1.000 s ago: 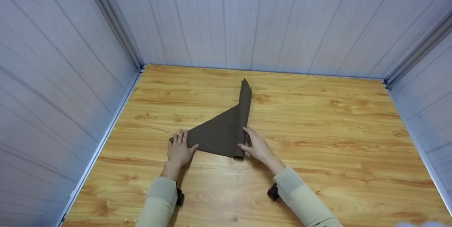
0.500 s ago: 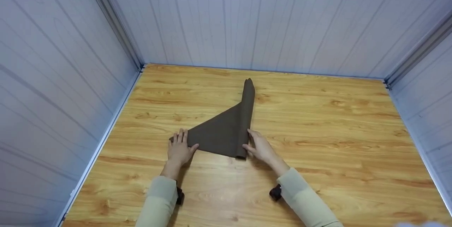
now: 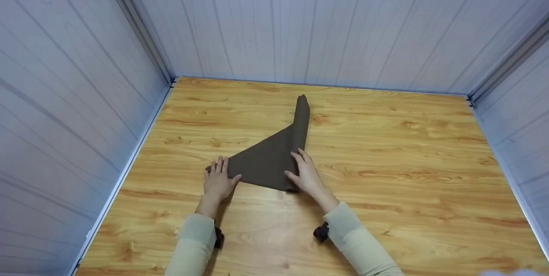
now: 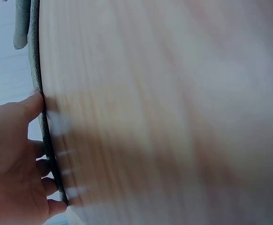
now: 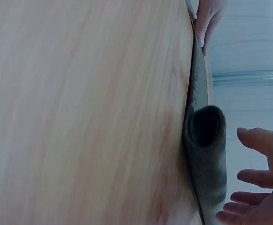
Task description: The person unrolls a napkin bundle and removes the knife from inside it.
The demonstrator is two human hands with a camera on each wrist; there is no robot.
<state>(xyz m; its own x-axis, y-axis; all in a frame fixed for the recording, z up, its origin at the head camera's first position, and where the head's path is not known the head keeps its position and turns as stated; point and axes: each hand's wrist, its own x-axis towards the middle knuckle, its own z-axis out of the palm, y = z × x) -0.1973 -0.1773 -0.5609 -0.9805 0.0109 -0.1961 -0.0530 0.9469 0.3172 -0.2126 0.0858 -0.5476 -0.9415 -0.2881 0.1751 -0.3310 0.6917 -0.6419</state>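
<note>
A dark brown cloth [image 3: 259, 160] lies on the wooden surface, flat on its left part and rolled into a tube [image 3: 302, 115] along its right side. With fingers spread, my left hand [image 3: 218, 185] presses on the cloth's narrow left corner. My right hand [image 3: 309, 178] is over the near part of the roll, fingers apart and relaxed. In the right wrist view the roll's hollow end [image 5: 206, 126] shows, and the right hand [image 5: 262, 178] is raised off it with a gap. The left wrist view shows the left fingertips on the cloth edge [image 4: 47, 136].
The wood-grain tabletop [image 3: 407, 173] spreads around the cloth on all sides. Pale panel walls stand at the back [image 3: 326, 22], left [image 3: 64, 95] and right [image 3: 519, 104]. A small black device [image 3: 321, 232] is worn at the right wrist, another [image 3: 218, 238] at the left.
The roll first shifted a little to the right with my right hand at its edge. Since then that hand has let go and moved left over the roll. The left hand stays in place.
</note>
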